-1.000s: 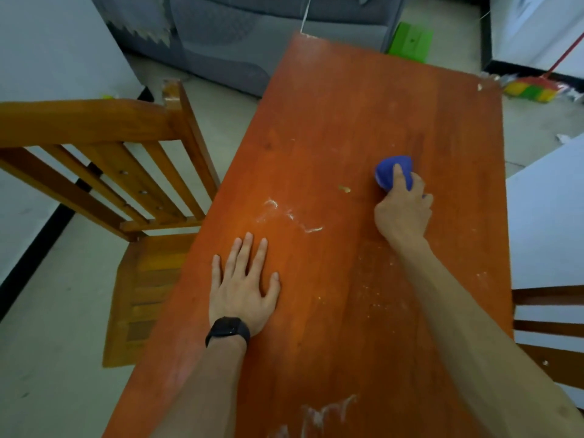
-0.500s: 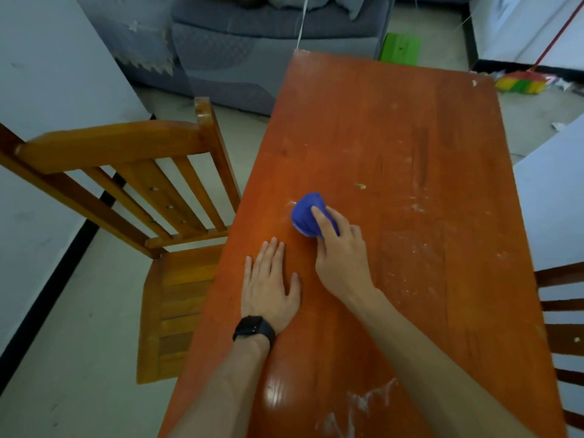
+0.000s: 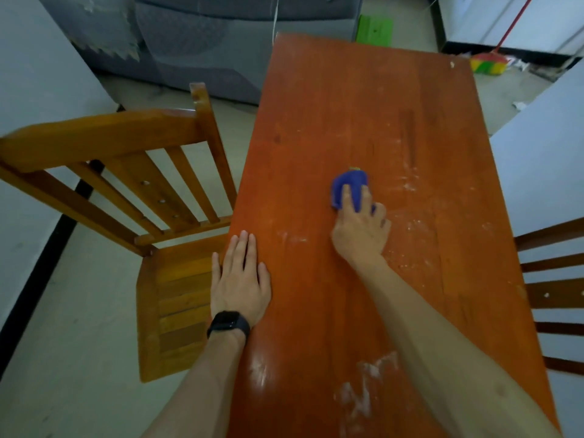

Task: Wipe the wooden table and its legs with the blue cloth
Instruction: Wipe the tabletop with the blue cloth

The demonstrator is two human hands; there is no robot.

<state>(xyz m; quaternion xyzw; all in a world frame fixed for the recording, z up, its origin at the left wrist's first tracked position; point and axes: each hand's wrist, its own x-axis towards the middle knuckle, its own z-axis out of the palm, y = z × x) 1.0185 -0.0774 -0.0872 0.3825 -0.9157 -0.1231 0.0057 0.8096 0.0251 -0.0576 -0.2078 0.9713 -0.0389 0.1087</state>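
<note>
Blue cloth (image 3: pixel 349 188): sliding back to mid-table, away from the left edge it was sweeping half a second ago.
Right hand (image 3: pixel 360 229): gripping the bunched cloth, fingers curling over it and pressing down.
Left hand (image 3: pixel 240 279): lying flat with fingers straight, bracing at the left edge.
Wooden table (image 3: pixel 347 105): the left-edge smear is fading to a faint trace; white residue (image 3: pixel 363 393) is waiting at the near edge, so the top is probably only partly done.

Cloth (image 3: pixel 350 182) under right hand (image 3: pixel 360 235) (dusty table (image 3: pixel 347 102))
</note>
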